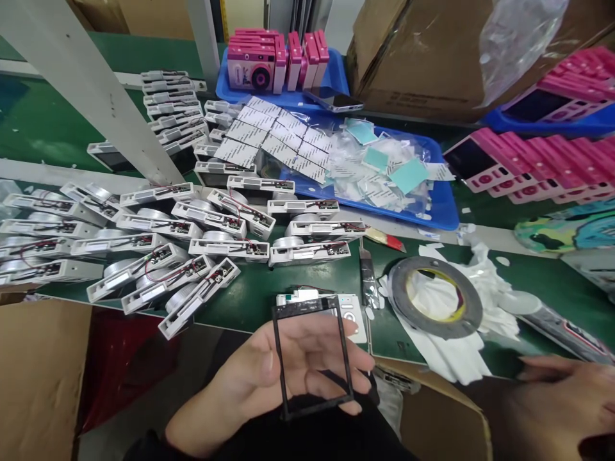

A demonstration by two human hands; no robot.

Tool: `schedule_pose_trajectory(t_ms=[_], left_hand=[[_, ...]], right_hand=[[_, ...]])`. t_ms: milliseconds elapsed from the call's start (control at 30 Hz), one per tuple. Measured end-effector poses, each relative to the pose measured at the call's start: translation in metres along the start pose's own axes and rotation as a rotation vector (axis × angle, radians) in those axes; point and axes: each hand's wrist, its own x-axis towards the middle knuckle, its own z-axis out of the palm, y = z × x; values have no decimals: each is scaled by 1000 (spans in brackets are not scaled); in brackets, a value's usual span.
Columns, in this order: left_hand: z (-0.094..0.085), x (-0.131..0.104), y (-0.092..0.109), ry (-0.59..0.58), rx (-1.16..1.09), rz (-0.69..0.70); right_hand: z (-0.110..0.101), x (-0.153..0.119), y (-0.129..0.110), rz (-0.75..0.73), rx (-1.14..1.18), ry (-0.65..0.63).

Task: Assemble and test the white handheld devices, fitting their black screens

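My left hand (250,371) is closed on a clear screen cover with a black border (307,308), held by its edges with thumb and fingers. The palm and fingers show through the clear middle. Just behind it, partly covered, a white camera body (354,320) lies at the bench's front edge. On the far right my right hand (567,397) is blurred, below a dark-handled tool with a pale rounded end (552,320). Whether its fingers grip anything cannot be made out. Between the hands lie a roll of grey tape (468,323) and crumpled white tissue (461,355).
Rows of opened white camera housings (230,250) crowd the left. A blue tray (442,214) holds sticker sheets and film scraps. Pink cameras (252,67) stand in a tray behind; more pink cameras (480,163) line the right. A dark-wrapped blade (368,275) and a brush (384,238) lie mid-bench.
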Motion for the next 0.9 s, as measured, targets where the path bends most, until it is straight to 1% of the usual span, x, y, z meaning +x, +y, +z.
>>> schedule_pose_trajectory(t_ms=[67, 100, 133, 233, 367, 500, 667, 733, 767, 800, 833, 867, 900], left_hand=[[1, 1, 1, -17, -19, 11], [2, 2, 1, -37, -27, 25], [2, 2, 2, -63, -34, 42], [4, 3, 2, -121, -57, 84], [4, 1, 0, -120, -84, 83], [3, -2, 0, -124, -81, 78], [1, -2, -2, -155, -73, 66], [0, -2, 0, -135, -30, 55], [1, -3, 2, -106, 31, 62], [4, -4, 5, -68, 139, 90], [7, -6, 9, -21, 311, 131], [12, -7, 13, 44, 531, 183], [18, -9, 18, 108, 818, 247]], right_hand=[[6, -4, -8, -141, -30, 202], [9, -7, -12, -197, -50, 264], [11, -9, -16, -238, -66, 295], [17, -16, -24, -303, -85, 331], [21, -15, -26, -342, -78, 356], [20, -7, -17, -389, -56, 376], [14, 6, -1, -428, -44, 387], [14, 14, 6, -453, -23, 412], [15, 20, 9, -465, -5, 431], [16, 26, 12, -477, 14, 450], [17, 33, 16, -486, 35, 468], [17, 39, 19, -494, 55, 487], [18, 45, 23, -503, 73, 506]])
